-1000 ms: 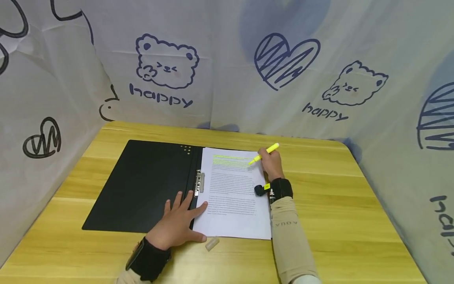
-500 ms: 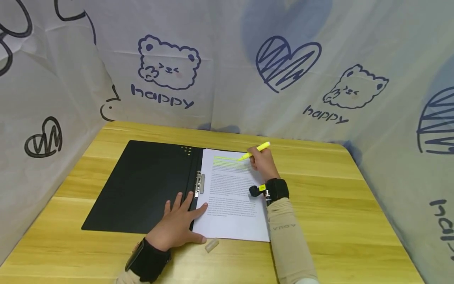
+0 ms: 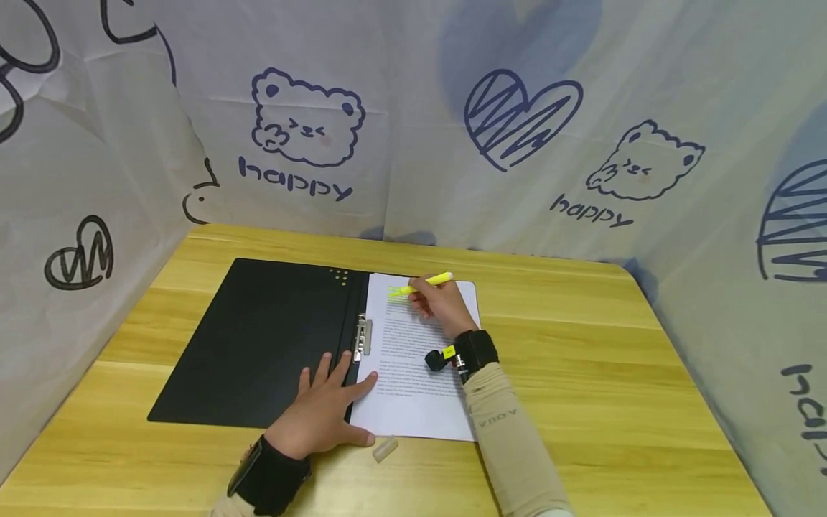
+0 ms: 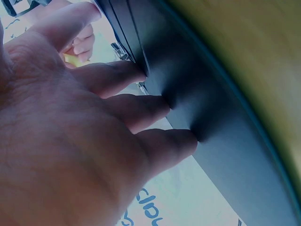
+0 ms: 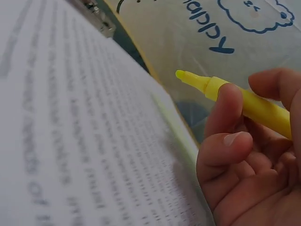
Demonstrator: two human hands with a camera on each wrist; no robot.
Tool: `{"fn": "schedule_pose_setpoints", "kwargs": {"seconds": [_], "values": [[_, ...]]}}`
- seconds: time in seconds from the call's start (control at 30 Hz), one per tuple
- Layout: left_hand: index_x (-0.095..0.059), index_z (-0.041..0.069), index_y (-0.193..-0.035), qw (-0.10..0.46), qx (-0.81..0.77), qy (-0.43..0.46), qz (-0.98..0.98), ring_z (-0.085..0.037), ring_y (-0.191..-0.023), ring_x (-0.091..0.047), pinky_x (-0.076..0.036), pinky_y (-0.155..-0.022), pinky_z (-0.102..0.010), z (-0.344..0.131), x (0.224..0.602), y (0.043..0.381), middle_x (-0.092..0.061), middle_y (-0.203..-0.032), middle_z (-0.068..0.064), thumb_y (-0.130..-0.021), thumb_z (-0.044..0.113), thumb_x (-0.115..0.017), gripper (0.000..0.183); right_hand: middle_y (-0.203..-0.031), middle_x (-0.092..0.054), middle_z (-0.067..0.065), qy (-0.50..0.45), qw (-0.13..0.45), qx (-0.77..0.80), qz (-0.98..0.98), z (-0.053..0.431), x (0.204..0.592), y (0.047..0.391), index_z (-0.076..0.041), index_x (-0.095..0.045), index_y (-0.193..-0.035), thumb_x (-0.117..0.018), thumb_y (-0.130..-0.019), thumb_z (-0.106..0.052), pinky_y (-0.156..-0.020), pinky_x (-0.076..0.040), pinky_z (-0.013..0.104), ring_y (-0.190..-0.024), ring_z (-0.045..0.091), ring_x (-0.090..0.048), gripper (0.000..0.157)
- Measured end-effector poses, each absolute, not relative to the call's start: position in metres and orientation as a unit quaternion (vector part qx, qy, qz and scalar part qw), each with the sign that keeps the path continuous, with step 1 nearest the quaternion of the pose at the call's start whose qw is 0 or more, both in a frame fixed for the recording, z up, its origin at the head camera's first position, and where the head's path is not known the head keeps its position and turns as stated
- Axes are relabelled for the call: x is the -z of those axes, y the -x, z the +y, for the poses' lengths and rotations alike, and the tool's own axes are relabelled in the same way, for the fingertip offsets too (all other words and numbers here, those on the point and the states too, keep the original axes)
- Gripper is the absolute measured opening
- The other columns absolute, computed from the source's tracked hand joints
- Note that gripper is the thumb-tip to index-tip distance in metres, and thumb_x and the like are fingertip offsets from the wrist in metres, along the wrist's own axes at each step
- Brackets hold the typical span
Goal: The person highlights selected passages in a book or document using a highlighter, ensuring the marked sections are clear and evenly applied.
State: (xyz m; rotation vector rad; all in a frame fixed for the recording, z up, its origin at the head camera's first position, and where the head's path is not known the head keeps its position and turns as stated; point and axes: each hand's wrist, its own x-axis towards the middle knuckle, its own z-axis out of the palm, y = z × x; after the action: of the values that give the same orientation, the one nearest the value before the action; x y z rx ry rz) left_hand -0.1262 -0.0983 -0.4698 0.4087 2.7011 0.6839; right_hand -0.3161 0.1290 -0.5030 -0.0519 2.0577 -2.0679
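A yellow highlighter (image 3: 439,279) is pinched between the thumb and fingers of my right hand (image 3: 447,309). Its tip points left, over the left end of the yellow-marked lines at the top of the printed sheet (image 3: 413,416). In the right wrist view the uncapped highlighter (image 5: 268,113) has its tip apart from the page. My left hand (image 3: 316,416) rests with spread fingers on the black folder (image 3: 258,337) and the sheet's lower left edge. In the left wrist view several left fingertips (image 4: 186,141) touch the folder's cover.
The folder lies open on the wooden table (image 3: 581,402), its metal clip (image 3: 367,334) at the sheet's left edge. A clear pen cap (image 3: 385,449) lies just below the sheet. White cloth (image 3: 413,143) with drawn bears and hearts hangs behind and at both sides.
My right hand has moved left with the highlighter, from the right end of the upper lines to their left end. My left hand has stayed in place.
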Motion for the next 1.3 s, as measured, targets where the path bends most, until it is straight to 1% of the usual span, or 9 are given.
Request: {"fn": "schedule_pose_setpoints", "kwargs": {"seconds": [0.17,0.3,0.47,0.67,0.83,1.0,1.3], "values": [[-0.052,0.021,-0.154,0.162,-0.244,-0.143,0.945,-0.057,-0.153,-0.003,-0.003,-0.114,-0.078,-0.0981,0.4700,0.1264,-0.018,-0.168,-0.028,-0.075,0.046,-0.091,0.091,-0.076,-0.070,0.007,0.013,0.099,0.671,0.735,0.1282,0.5109,0.3155,-0.004,-0.075,-0.094,-0.074,-0.095,-0.030,-0.049,-0.042,0.022,-0.052,0.011,-0.052,0.026],[-0.052,0.021,-0.154,0.160,-0.240,-0.145,0.947,-0.057,-0.153,-0.003,-0.003,-0.114,-0.079,-0.0976,0.4705,0.1271,-0.018,-0.168,-0.028,-0.076,0.047,-0.090,0.091,-0.076,-0.069,0.008,0.029,0.087,0.660,0.745,0.1279,0.5135,0.3155,-0.004,-0.075,-0.095,-0.074,-0.095,-0.026,-0.049,-0.042,0.022,-0.051,0.012,-0.051,0.022],[-0.052,0.021,-0.154,0.161,-0.236,-0.144,0.947,-0.057,-0.152,-0.004,-0.004,-0.114,-0.079,-0.0971,0.4707,0.1269,-0.019,-0.168,-0.028,-0.076,0.047,-0.090,0.091,-0.076,-0.070,0.009,0.032,0.093,0.654,0.750,0.1282,0.5136,0.3151,-0.004,-0.075,-0.095,-0.075,-0.094,-0.025,-0.049,-0.042,0.022,-0.051,0.012,-0.052,0.021],[-0.052,0.021,-0.155,0.162,-0.232,-0.145,0.948,-0.057,-0.153,-0.004,-0.005,-0.114,-0.078,-0.0972,0.4703,0.1265,-0.019,-0.168,-0.028,-0.076,0.048,-0.090,0.091,-0.078,-0.071,0.009,0.043,0.102,0.639,0.761,0.1289,0.5131,0.3155,-0.005,-0.076,-0.096,-0.076,-0.094,-0.027,-0.050,-0.043,0.022,-0.053,0.012,-0.054,0.022],[-0.052,0.021,-0.155,0.161,-0.232,-0.145,0.948,-0.057,-0.153,-0.004,-0.004,-0.114,-0.078,-0.0972,0.4701,0.1265,-0.018,-0.168,-0.028,-0.076,0.048,-0.090,0.092,-0.076,-0.067,0.008,0.062,0.098,0.627,0.770,0.1300,0.5139,0.3154,-0.006,-0.075,-0.096,-0.076,-0.094,-0.028,-0.052,-0.041,0.024,-0.055,0.014,-0.052,0.022],[-0.052,0.021,-0.155,0.159,-0.237,-0.147,0.947,-0.057,-0.153,-0.004,-0.005,-0.114,-0.078,-0.0975,0.4702,0.1266,-0.018,-0.168,-0.028,-0.076,0.047,-0.090,0.091,-0.077,-0.067,0.007,0.074,0.092,0.614,0.780,0.1303,0.5130,0.3133,-0.009,-0.076,-0.097,-0.077,-0.094,-0.029,-0.053,-0.041,0.026,-0.059,0.016,-0.054,0.020],[-0.052,0.020,-0.155,0.158,-0.241,-0.147,0.946,-0.057,-0.152,-0.004,-0.004,-0.114,-0.079,-0.0976,0.4707,0.1267,-0.018,-0.168,-0.029,-0.076,0.047,-0.090,0.091,-0.080,-0.070,0.009,0.083,0.077,0.609,0.785,0.1286,0.5101,0.3111,-0.006,-0.075,-0.097,-0.077,-0.095,-0.023,-0.060,-0.046,0.025,-0.068,0.017,-0.060,0.017]]}}
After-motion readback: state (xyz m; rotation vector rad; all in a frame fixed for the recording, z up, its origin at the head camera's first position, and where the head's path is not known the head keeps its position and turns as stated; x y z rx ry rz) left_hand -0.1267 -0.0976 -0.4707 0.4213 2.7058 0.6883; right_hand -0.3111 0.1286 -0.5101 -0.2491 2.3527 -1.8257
